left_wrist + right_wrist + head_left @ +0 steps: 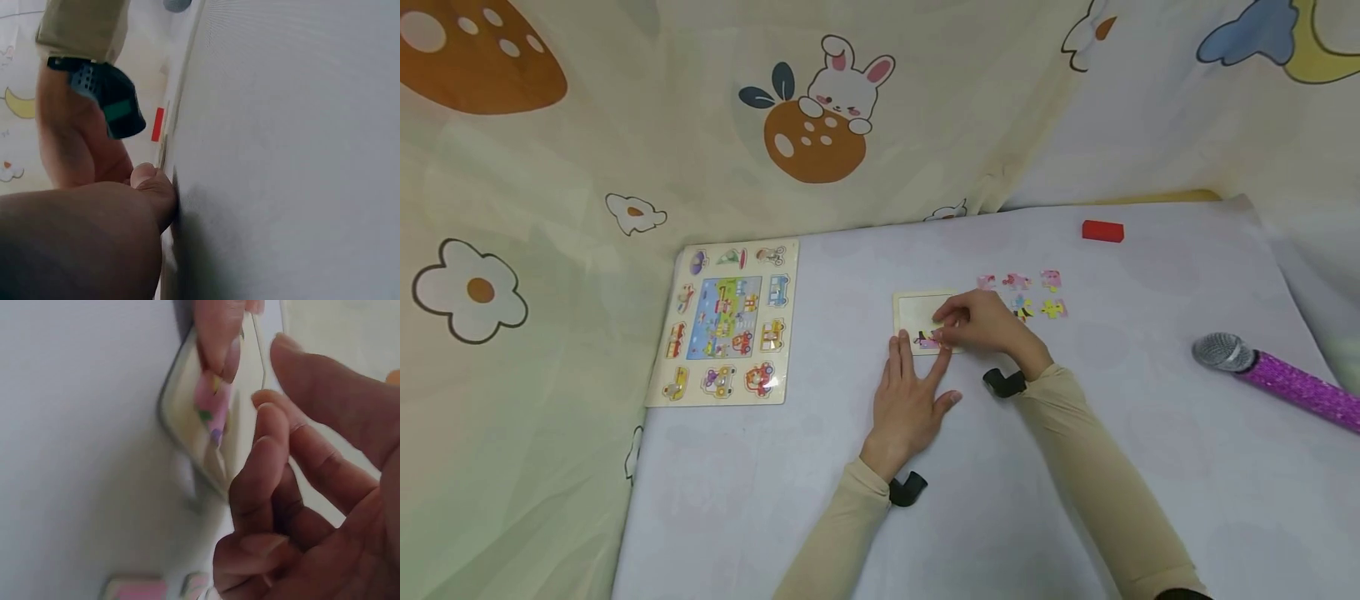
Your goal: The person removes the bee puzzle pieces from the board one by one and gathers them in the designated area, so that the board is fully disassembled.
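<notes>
A small cream puzzle tray (pixel 917 307) lies in the middle of the table, with pink and dark puzzle pieces (pixel 925 342) in its lower part. My left hand (pixel 908 412) lies spread, its straight fingers on the tray's lower edge. Close up in the right wrist view, left fingertips (pixel 219 344) press on a pink piece (pixel 214 409) in the tray. Over the tray's right side hovers my right hand (pixel 988 323), fingers loosely bent. In the right wrist view its thumb and fingers are apart, with nothing visible between them. The hand covers the tray's right edge.
Several loose puzzle pieces (pixel 1051 279) lie right of the tray. A larger picture board (pixel 790 333) is at the left. At the back right sits a red block (pixel 1102 232); a purple microphone (pixel 1292 383) lies near the right edge. A patterned curtain (pixel 700 125) hangs behind.
</notes>
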`<action>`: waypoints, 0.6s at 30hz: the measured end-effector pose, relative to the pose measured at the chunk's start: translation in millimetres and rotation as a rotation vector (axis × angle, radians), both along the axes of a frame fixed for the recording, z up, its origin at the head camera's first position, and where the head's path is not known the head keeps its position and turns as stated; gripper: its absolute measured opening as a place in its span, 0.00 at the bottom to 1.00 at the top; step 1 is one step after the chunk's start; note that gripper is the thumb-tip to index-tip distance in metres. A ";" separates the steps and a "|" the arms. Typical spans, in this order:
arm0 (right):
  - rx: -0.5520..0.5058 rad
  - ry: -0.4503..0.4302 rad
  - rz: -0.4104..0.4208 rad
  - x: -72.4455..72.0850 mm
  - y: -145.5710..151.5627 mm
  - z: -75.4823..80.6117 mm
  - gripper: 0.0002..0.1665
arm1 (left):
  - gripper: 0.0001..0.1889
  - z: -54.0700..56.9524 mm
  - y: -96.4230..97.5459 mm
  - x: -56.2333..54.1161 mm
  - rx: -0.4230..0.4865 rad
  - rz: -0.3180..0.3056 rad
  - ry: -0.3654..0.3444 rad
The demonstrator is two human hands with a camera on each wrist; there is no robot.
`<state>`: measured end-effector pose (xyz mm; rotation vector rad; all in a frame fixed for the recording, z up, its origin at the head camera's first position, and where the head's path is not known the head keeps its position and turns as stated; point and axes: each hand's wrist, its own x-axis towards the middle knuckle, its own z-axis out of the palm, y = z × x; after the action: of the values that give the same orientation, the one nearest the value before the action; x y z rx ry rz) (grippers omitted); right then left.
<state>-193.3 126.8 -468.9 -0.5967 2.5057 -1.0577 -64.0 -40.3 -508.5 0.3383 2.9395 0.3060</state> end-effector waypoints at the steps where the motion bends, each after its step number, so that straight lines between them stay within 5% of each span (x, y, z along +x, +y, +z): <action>1: 0.013 -0.005 0.002 -1.0 -3.0 0.5 0.17 | 0.37 0.2 0.3 0.2 0.002 0.004 -0.011; 18: 0.223 -0.035 0.005 0.5 -24.1 7.9 0.14 | 0.36 -0.3 1.3 1.2 0.013 0.032 -0.070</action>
<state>-192.8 102.7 -461.0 -0.5132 2.5440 -0.7647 -62.8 -39.0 -508.8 0.2768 2.8781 0.3341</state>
